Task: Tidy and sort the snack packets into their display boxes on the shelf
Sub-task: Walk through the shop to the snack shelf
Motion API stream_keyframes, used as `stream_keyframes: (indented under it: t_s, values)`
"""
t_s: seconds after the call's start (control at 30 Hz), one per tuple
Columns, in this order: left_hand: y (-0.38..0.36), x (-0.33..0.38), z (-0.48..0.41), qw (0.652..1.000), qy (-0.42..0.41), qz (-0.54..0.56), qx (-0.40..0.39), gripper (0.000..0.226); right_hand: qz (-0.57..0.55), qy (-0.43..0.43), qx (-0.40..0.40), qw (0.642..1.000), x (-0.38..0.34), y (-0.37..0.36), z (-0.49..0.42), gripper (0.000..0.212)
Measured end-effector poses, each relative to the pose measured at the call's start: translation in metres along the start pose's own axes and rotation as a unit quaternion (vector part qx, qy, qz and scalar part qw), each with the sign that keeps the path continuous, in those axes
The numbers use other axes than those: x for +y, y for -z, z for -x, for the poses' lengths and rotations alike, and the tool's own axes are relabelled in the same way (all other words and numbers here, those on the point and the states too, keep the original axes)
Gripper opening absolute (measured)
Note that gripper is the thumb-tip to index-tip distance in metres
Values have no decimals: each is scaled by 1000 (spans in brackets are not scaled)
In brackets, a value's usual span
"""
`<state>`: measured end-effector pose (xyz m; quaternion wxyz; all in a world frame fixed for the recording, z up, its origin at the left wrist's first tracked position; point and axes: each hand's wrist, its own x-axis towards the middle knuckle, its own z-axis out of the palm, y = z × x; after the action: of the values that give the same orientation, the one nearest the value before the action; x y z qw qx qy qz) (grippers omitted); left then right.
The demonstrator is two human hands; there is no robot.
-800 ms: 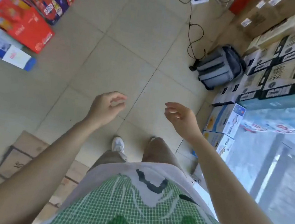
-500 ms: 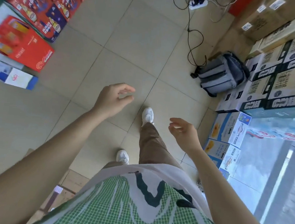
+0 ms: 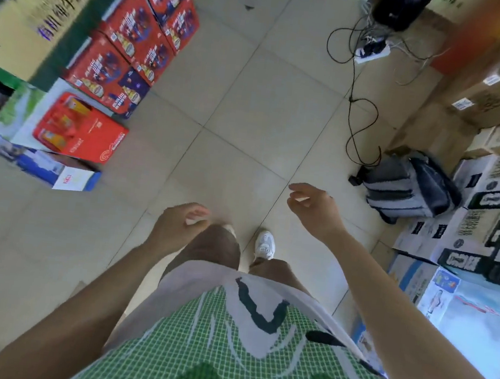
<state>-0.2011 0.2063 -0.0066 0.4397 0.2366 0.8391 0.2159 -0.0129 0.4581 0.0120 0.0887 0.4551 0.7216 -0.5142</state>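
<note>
The left hand (image 3: pixel 175 229) has dropped from out over the floor (image 3: pixel 251 111) to just in front of the raised left knee (image 3: pixel 214 244), while the right hand (image 3: pixel 316 211) has lifted and now reaches farther ahead than the left; the feet have changed places mid-step, with one white shoe (image 3: pixel 265 244) flat on the tiles between the knees; the view has tipped up, showing more floor ahead. Each hand's grip is slack, fingers loosely curled, thumb apart from them, nothing held. The red and purple boxes (image 3: pixel 127 50) stand stacked along the left edge of the floor, well apart from both hands; a plain red box (image 3: pixel 84 130) lies nearer on a pale carton, and a blue and white box (image 3: pixel 63 172) lies just below it; their contents cannot be made out. At right a grey backpack (image 3: pixel 414 189) leans beside black and white cartons (image 3: pixel 494 223); a black cable (image 3: pixel 359 117) runs from it up to a power strip (image 3: pixel 372 50); brown cardboard boxes (image 3: pixel 487 91) fill the upper right corner. A green checked shirt (image 3: pixel 225 342) fills the bottom.
</note>
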Motion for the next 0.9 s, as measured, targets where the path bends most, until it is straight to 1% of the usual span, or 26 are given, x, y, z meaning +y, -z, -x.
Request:
stream_keyframes:
  t_s: [0.2, 0.27, 0.3, 0.33, 0.4, 0.43, 0.5, 0.57, 0.6, 0.67, 0.8, 0.9]
  values:
    - [55, 9, -73, 999, 29, 14, 5, 17, -19, 13, 7, 1000, -80, 23, -104, 28]
    - [77, 19, -105, 999, 19, 26, 2, 25, -4, 10, 15, 1000, -103, 30, -134, 27]
    - [89, 24, -121, 1000, 10, 29, 1, 30, 0, 2, 21, 1000, -112, 32, -147, 27]
    - [101, 32, -136, 1000, 0, 29, -1, 30, -2, -11, 24, 1000, -120, 34, -157, 27]
    - [124, 49, -166, 999, -10, 35, -4, 14, -12, -43, 24, 999, -133, 40, -174, 26]
    - [136, 59, -183, 999, -19, 39, -10, 12, -14, -56, 24, 998, -139, 43, -184, 26]
    - [162, 81, -218, 998, -53, 38, -26, 22, -6, -75, 25, 997, -148, 51, -202, 27]
    - [187, 108, -254, 996, -76, 17, -44, 13, 2, -100, 34, 994, -157, 62, -220, 28]
    - [199, 123, -271, 994, -92, 6, -53, 13, 3, -116, 38, 993, -160, 68, -230, 28]
    - [212, 145, -291, 990, -127, 8, -60, 30, 5, -132, 34, 991, -159, 74, -237, 29]
    - [244, 200, -359, 985, -157, -3, -75, 33, 1, -156, 35, 987, -171, 95, -285, 30]
    - [268, 235, -416, 984, -159, -25, -75, 37, -19, -151, 34, 988, -188, 115, -337, 32]
